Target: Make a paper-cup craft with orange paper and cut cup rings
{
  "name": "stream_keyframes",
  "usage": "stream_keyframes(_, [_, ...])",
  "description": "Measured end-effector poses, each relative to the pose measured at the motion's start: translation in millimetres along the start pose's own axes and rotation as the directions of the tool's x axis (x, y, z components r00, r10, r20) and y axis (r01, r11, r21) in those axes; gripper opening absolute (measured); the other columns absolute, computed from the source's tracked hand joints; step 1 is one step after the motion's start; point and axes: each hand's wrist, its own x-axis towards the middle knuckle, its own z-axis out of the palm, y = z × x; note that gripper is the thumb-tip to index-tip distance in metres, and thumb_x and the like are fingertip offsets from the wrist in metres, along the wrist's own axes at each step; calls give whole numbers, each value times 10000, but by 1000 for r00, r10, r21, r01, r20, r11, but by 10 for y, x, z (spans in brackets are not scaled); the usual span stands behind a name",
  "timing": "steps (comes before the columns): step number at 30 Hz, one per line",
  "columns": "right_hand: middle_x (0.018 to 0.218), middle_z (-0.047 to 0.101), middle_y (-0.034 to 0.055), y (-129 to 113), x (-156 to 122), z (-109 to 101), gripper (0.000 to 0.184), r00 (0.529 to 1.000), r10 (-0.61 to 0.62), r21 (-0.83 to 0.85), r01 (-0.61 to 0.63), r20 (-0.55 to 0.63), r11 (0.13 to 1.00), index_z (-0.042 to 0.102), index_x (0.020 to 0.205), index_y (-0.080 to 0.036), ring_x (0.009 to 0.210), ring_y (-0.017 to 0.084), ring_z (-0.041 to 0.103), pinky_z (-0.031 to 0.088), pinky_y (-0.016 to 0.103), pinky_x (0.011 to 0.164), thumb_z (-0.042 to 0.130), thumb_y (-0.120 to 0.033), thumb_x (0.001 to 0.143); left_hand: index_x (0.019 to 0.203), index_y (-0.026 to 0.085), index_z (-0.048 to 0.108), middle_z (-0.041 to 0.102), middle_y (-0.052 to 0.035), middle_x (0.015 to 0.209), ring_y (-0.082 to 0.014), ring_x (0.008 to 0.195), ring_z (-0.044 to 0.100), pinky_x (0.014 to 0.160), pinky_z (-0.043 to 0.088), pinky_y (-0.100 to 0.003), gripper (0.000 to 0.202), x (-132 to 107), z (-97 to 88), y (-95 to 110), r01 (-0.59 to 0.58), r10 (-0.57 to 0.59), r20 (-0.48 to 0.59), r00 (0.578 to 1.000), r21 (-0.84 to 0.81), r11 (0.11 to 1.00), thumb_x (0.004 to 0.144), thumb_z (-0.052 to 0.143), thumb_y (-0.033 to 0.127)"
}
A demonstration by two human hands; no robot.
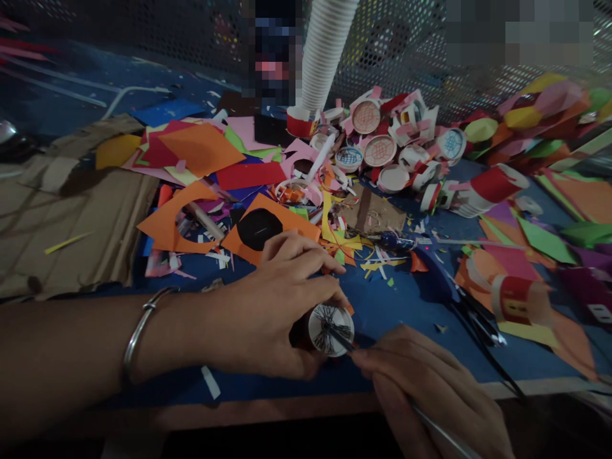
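Observation:
Near the table's front edge, my left hand (287,306) curls round a small paper cup (315,331) that is upside down. Black lines radiate from the middle of the cup's round white base. My right hand (425,389) grips a slim pen (442,430), its dark tip touching the base. The cup's sides are mostly hidden behind my left fingers. Just beyond my left hand lies orange paper (292,220) with a black round shape on it.
Several cut cups with patterned bases (380,151) are heaped at the back. Coloured paper (198,146) and scraps cover the blue table (382,299). Cardboard (81,223) lies left, scissors (478,319) right, beside a blue-handled tool (435,274). A white ribbed column (327,51) rises behind.

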Motion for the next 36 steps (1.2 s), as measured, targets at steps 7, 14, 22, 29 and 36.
stream_keyframes(7, [843, 795, 31, 10, -81, -48, 200, 999, 10, -32, -8, 45, 999, 722, 1063, -104, 771, 124, 770, 637, 269, 852, 595, -6, 944, 1179, 260, 743, 626, -116, 1381, -385, 1385, 430, 1154, 323, -609, 426, -5, 1, -3, -17, 17, -19, 1000, -2, 1000, 767, 787, 359])
stream_keyframes(14, [840, 785, 24, 59, -226, -96, 203, 998, -6, -74, 10, 59, 997, 733, 1088, -127, 769, 153, 782, 656, 302, 831, 621, -42, 942, 1171, 260, 758, 628, -131, 1352, -397, 1380, 433, 1150, 342, -615, 420, 7, 8, -3, -21, 21, -30, 999, -8, 1000, 780, 789, 410])
stream_keyframes(22, [801, 780, 9, 6, -160, -107, 209, 999, 30, -89, -26, 38, 996, 720, 1034, -162, 726, 157, 783, 671, 281, 776, 591, -31, 934, 1166, 273, 759, 633, -121, 1338, -390, 1392, 425, 1157, 337, -615, 430, 12, 13, 4, -8, 8, -27, 1000, -2, 1000, 748, 798, 367])
stream_keyframes(29, [825, 768, 15, 40, -153, -128, 217, 998, -1, -51, 4, 70, 999, 713, 1059, -147, 762, 132, 768, 657, 254, 799, 600, -17, 926, 1172, 277, 746, 614, -115, 1371, -399, 1395, 420, 1139, 335, -624, 420, 4, 17, -9, -16, 16, -19, 1000, -4, 1000, 765, 782, 377])
stream_keyframes(36, [757, 747, 13, 14, -28, -59, 223, 1000, 21, -19, -21, -10, 1000, 699, 1037, -148, 673, 131, 747, 648, 254, 690, 571, -10, 919, 1158, 255, 749, 629, -128, 1349, -411, 1390, 428, 1135, 340, -635, 426, -2, 5, 6, -15, 15, -22, 1000, -3, 1000, 750, 796, 370])
